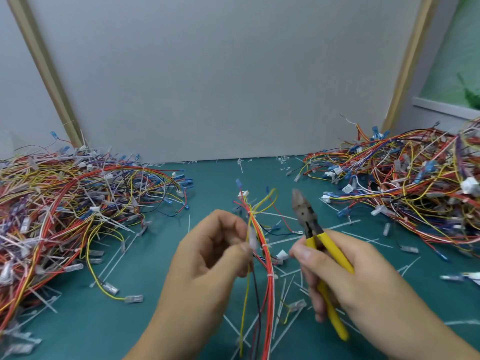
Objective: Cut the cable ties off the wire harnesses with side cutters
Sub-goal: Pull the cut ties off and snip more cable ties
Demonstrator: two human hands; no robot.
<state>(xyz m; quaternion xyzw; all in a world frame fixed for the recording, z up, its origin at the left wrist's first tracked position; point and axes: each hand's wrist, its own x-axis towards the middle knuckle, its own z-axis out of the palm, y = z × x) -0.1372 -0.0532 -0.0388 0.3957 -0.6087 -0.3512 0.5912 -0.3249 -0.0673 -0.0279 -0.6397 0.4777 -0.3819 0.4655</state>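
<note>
Assembly workbench, green mat (181, 255), harness piles (65, 203)

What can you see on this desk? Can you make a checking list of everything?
Surface: green mat, lying flat.
Job's things: side cutters with yellow handles; wire harness with white cable ties on it.
Clutter: cut tie scraps scattered over the mat.
Grippers: left hand pinches the harness; right hand grips the cutters, tip apart from the wires.
Cables: left pile and right pile of tangled harnesses.
Surroundings: grey wall panel, wooden posts.
</note>
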